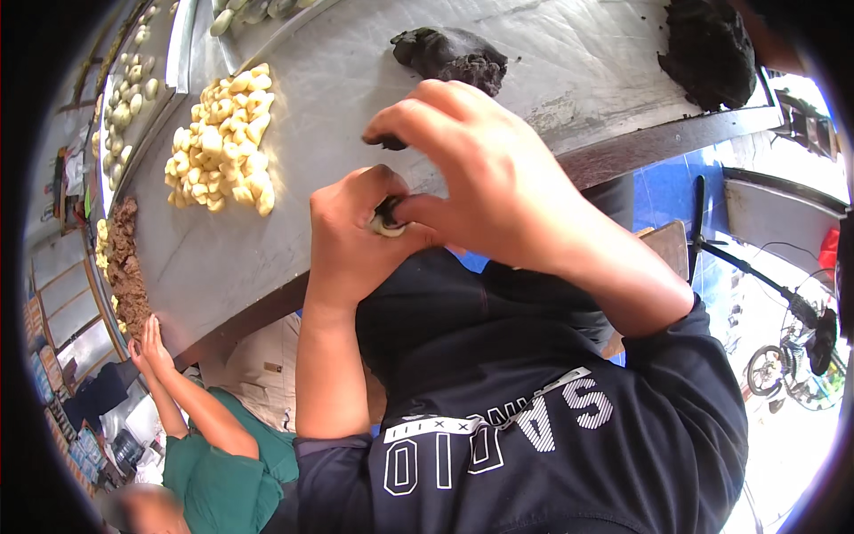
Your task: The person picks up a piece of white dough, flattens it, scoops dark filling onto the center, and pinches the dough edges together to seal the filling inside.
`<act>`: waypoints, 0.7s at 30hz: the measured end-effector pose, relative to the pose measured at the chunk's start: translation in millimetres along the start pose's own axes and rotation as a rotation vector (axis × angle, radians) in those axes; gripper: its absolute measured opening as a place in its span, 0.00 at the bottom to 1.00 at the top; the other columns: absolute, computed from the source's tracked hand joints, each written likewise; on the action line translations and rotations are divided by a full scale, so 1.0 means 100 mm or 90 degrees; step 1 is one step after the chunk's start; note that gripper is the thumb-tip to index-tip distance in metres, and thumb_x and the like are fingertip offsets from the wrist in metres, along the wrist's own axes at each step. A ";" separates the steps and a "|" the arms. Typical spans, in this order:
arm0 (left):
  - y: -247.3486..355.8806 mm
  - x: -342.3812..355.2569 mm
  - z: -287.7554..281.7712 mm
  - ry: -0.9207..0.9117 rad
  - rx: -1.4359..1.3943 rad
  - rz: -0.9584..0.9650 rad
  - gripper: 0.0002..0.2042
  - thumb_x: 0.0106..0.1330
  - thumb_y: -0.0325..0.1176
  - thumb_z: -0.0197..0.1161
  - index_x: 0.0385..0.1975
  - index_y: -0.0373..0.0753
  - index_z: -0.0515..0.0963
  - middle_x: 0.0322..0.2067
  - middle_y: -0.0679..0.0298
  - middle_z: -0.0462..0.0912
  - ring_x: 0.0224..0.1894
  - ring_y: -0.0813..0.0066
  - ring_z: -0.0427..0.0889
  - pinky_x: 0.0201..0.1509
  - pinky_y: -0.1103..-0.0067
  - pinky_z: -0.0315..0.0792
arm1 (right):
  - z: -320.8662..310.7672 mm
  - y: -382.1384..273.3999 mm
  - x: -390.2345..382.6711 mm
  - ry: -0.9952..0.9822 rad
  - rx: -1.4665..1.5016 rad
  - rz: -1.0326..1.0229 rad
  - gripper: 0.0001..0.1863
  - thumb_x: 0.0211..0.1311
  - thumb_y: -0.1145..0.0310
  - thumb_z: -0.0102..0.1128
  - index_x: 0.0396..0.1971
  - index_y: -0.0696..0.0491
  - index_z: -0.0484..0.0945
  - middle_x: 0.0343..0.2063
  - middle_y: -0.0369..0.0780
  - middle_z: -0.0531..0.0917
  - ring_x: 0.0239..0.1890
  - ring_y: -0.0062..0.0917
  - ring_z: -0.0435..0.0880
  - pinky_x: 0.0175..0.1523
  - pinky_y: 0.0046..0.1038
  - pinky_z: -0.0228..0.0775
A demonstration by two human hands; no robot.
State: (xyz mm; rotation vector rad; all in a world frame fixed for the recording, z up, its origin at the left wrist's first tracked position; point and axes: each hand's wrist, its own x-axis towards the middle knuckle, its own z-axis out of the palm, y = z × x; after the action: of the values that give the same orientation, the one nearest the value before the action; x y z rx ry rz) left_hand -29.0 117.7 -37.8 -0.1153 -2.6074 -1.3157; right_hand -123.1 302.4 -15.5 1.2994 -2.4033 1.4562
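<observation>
My left hand (342,236) is closed round a small piece of pale dough (388,230) with dark filling in its middle. The thumb of my right hand (498,169) presses into that filling. Above it, the curled right fingers hold a bit of black paste (389,142), mostly hidden beneath them. Beyond my hands a lump of black paste (445,55) lies on the metal table (329,107). To the left is a heap of pale dough pieces (222,147).
A larger black mass (707,53) sits at the table's far right. Trays of pale rounded pieces (129,107) stand at the left, near a strip of brown paste (129,267). A person in a green shirt (227,463) works at lower left, palms together.
</observation>
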 end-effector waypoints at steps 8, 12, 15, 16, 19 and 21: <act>-0.08 0.04 -0.07 -0.043 -0.156 0.021 0.18 0.58 0.30 0.88 0.27 0.37 0.78 0.24 0.66 0.79 0.27 0.76 0.78 0.33 0.76 0.72 | -0.57 -0.13 0.25 -0.084 -0.249 -0.041 0.16 0.60 0.80 0.64 0.46 0.56 0.93 0.45 0.46 0.92 0.49 0.47 0.91 0.55 0.43 0.83; -0.20 0.02 -0.08 -0.035 -0.367 -0.036 0.13 0.70 0.28 0.81 0.29 0.38 0.79 0.30 0.65 0.81 0.34 0.80 0.77 0.39 0.81 0.70 | -0.35 0.20 0.35 -0.025 -0.343 -0.112 0.14 0.63 0.75 0.62 0.45 0.57 0.92 0.42 0.44 0.90 0.48 0.44 0.90 0.52 0.41 0.84; -0.24 0.05 -0.14 -0.067 -0.479 -0.069 0.13 0.71 0.32 0.82 0.32 0.38 0.81 0.38 0.63 0.82 0.37 0.82 0.75 0.43 0.83 0.68 | -0.12 0.36 0.16 -0.055 -0.379 -0.062 0.11 0.62 0.74 0.64 0.43 0.56 0.90 0.39 0.42 0.86 0.47 0.41 0.88 0.51 0.41 0.85; -0.20 0.06 -0.14 -0.056 -0.406 -0.036 0.14 0.70 0.33 0.83 0.31 0.38 0.81 0.40 0.63 0.83 0.39 0.81 0.77 0.44 0.83 0.69 | -0.10 0.35 0.12 -0.076 -0.394 -0.083 0.06 0.59 0.72 0.68 0.36 0.54 0.87 0.37 0.41 0.86 0.46 0.37 0.90 0.46 0.37 0.88; -0.12 0.08 -0.13 -0.031 -0.228 0.082 0.16 0.68 0.35 0.84 0.28 0.38 0.81 0.38 0.63 0.86 0.38 0.79 0.82 0.42 0.81 0.73 | -0.26 0.28 0.12 -0.154 -0.364 -0.093 0.03 0.57 0.71 0.71 0.30 0.52 0.85 0.37 0.40 0.86 0.46 0.34 0.90 0.45 0.35 0.90; -0.07 0.01 -0.13 -0.062 -0.265 -0.093 0.20 0.74 0.45 0.81 0.29 0.38 0.80 0.34 0.60 0.86 0.34 0.77 0.84 0.37 0.81 0.75 | -0.38 0.21 0.09 -0.140 -0.244 -0.080 0.10 0.61 0.77 0.65 0.42 0.56 0.88 0.42 0.41 0.84 0.49 0.40 0.86 0.54 0.40 0.84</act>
State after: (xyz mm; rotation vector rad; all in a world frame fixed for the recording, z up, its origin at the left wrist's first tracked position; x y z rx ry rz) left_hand -29.2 103.0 -35.9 -0.0576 -2.4153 -1.9356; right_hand -156.6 329.9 -5.7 1.5369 -2.5059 0.8036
